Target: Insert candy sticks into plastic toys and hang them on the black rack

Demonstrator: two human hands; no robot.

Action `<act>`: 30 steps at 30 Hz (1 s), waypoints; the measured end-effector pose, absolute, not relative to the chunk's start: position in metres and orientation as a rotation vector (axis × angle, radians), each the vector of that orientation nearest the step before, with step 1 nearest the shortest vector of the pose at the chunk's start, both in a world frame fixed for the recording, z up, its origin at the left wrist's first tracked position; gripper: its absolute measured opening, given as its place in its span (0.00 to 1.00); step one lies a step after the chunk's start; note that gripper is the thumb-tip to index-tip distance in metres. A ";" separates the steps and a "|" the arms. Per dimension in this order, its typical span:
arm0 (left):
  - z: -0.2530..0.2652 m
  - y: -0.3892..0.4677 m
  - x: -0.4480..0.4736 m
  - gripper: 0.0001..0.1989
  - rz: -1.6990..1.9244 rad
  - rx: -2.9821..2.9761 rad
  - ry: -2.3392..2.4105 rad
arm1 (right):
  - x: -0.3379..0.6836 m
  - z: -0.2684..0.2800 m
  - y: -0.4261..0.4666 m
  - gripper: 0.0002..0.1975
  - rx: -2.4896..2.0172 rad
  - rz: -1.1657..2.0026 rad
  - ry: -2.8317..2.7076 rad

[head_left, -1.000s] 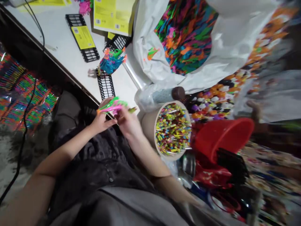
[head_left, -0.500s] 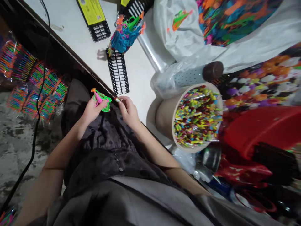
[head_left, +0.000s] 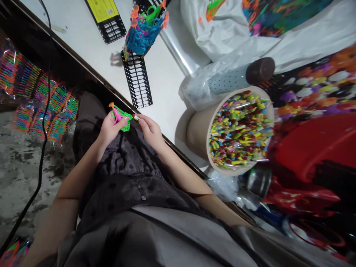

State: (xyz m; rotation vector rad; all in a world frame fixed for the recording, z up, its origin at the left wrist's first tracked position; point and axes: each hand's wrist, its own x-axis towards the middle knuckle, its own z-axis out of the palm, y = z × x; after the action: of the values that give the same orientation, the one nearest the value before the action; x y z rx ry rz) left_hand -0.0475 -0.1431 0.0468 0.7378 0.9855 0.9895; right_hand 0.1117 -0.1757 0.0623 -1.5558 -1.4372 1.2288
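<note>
Over my lap, my left hand [head_left: 109, 127] is closed round a small pink and green plastic toy [head_left: 120, 116] with an orange cup-shaped tip. To its right, my right hand [head_left: 150, 131] pinches a slim, brightly coloured wrapped stick [head_left: 135, 117]. That stick's far end meets the green right end of the toy; whether it is inside cannot be made out. Beyond the hands, a black plastic rack [head_left: 138, 83] lies on the white table [head_left: 165, 92]. A cluster of blue, green and orange plastic toys [head_left: 141, 37] stands at the rack's far end.
A beige bucket [head_left: 198, 128] full of small wrapped sticks stands on the right. Behind it lie a bottle [head_left: 230, 82] in clear plastic and a white sack [head_left: 205, 33] of colourful pieces. Bagged toys [head_left: 46, 89] and a black cable [head_left: 46, 122] are at left.
My right hand has moved slightly left, bringing the wrapped stick against the toy's end. The left hand keeps its hold. The whole view has shifted a little.
</note>
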 end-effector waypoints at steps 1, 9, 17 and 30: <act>0.047 -0.143 -0.046 0.23 1.000 0.730 0.987 | 0.112 0.061 -0.177 0.29 -1.568 1.257 -1.390; 0.046 -0.143 -0.043 0.23 1.037 0.750 0.996 | 0.114 0.069 -0.181 0.28 -1.592 1.215 -1.419; 0.047 -0.149 -0.035 0.22 1.015 0.758 0.984 | 0.118 0.075 -0.182 0.28 -1.566 1.138 -1.461; 0.050 -0.172 -0.014 0.20 1.177 0.620 1.055 | 0.115 0.069 -0.191 0.27 -1.599 1.085 -1.455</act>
State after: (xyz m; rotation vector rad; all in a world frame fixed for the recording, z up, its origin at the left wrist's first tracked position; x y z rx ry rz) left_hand -0.0139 -0.1718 0.0496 0.6198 1.0550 1.1768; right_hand 0.1150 -0.1909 0.0689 -1.5995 -1.4554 1.0850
